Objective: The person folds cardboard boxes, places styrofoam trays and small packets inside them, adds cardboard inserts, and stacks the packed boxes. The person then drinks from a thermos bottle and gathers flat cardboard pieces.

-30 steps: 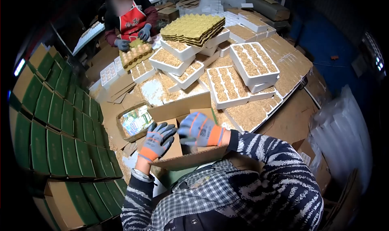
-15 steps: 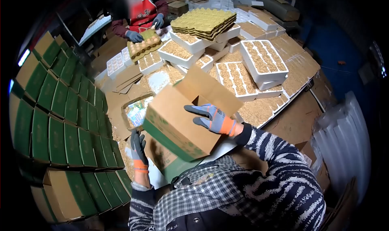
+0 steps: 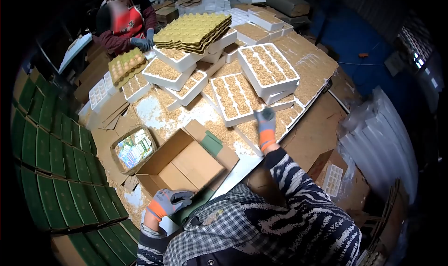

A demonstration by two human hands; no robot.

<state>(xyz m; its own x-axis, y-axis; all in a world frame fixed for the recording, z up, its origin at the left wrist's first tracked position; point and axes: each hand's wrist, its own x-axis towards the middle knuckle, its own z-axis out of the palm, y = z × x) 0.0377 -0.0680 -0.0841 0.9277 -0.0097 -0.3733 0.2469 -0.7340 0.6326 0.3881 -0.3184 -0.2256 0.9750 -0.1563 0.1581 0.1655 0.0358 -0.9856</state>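
"Where's the cardboard box point(image 3: 189, 161)?"

"On the worktop point(image 3: 242, 169), open side up, just ahead of the body. Its long axis seems to slant from near left to far right."

"Which hand is nearer to it?"

"The left hand point(image 3: 170, 202). It's touching the box's near left corner, its fingers bent and close together. I can't tell whether they're clamped on the cardboard."

"And the right hand point(image 3: 266, 124)?"

"Well apart from the box, out beyond its right side. It's at the near right corner of a white tray point(image 3: 235, 96) of husks."

"Which way does that tray lie from those fingers?"

"Leftward and farther from the body. Its dividers run mostly away from the person, leaning a little left at the far end."

"Are the right fingers apart or together?"

"Can't tell; they point away and the glove hides them. Contact with the tray's rim isn't certain either."
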